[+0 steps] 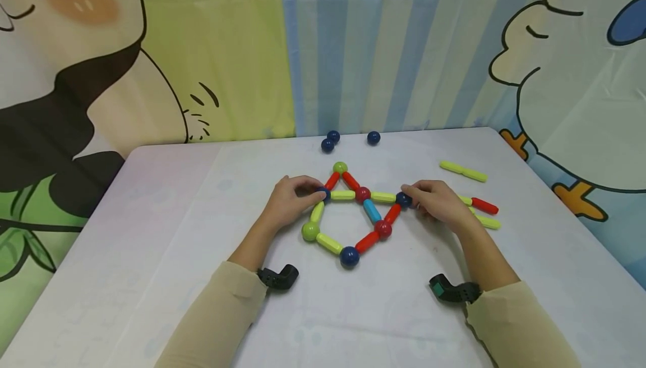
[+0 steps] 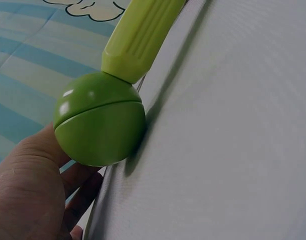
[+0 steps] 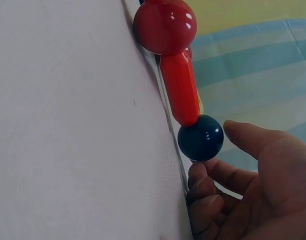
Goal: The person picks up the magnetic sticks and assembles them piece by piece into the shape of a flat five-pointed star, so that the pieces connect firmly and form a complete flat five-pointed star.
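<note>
Tan sleeves [image 1: 217, 317] nearest. Next, near blue ball [image 1: 349, 257], on body side of grips. Stick frame [image 1: 372, 211] lies between left hand [image 1: 289, 202] and right hand [image 1: 435, 201], neither plainly nearer. Narrow grips: left hand pinches left blue ball [image 1: 327, 195], right hand pinches right blue ball [image 1: 402, 199]. Yellow stick row [image 1: 342, 194] runs straight, hand to hand. Loose sticks [image 1: 484, 206] right of right hand; loose balls [image 1: 373, 138] past both.

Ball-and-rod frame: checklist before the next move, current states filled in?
1. Left hand at left blue ball: ok.
2. Right hand at right blue ball: ok.
3. Grip firmness, both hands: cannot tell.
4. Frame closed through near blue ball: ok.
5. Three spare blue balls apart from frame: ok.
6. Spare rods fully visible in head view: not ok, right hand partly hides some.
</note>
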Motion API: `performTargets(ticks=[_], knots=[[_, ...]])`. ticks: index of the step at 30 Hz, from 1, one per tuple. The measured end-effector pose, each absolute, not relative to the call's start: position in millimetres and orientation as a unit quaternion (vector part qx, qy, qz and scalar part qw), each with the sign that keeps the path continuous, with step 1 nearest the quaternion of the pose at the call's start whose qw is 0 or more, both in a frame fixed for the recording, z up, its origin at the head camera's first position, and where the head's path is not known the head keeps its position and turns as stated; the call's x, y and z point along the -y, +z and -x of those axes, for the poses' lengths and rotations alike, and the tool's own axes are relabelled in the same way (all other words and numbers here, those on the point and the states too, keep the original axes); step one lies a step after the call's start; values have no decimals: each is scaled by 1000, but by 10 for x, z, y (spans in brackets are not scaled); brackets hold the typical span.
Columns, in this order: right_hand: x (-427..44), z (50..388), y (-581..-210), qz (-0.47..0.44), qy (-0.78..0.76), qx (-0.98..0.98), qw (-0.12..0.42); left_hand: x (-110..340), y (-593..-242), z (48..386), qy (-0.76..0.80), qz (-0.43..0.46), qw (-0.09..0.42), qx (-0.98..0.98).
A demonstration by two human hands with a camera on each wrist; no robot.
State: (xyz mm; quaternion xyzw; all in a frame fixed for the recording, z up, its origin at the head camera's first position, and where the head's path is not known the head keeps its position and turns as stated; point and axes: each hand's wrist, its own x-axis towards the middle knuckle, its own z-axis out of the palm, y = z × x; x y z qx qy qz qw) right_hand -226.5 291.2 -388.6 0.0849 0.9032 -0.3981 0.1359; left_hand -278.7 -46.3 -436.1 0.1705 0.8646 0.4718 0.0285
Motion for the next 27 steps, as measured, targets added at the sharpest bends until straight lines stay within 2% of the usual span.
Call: performTargets(ticks=[6,8,11,14,17,27], knots=[[-2960,2240,-3861,16,-385,-919,83,460,-4367,2783,470,-173,29,-865],[-2981,2234,-3848,64,-373,-921,96,463,-4368,2783,470,-173,27,-865],[-2985,2224,-3825,103,-354,-918,144,470,-4365,2780,472,-173,25,-864],[-2950,2217,-3810,101,-323,-925,173,472,-4360,2781,471,-177,25,-864],[-2882,2206,-3802,91,-290,-936,178,470,-4355,2780,471,-177,27,-864],[-2769,2188,-3766,88,-223,-960,146,475,-4359,2788,476,-176,28,-861]])
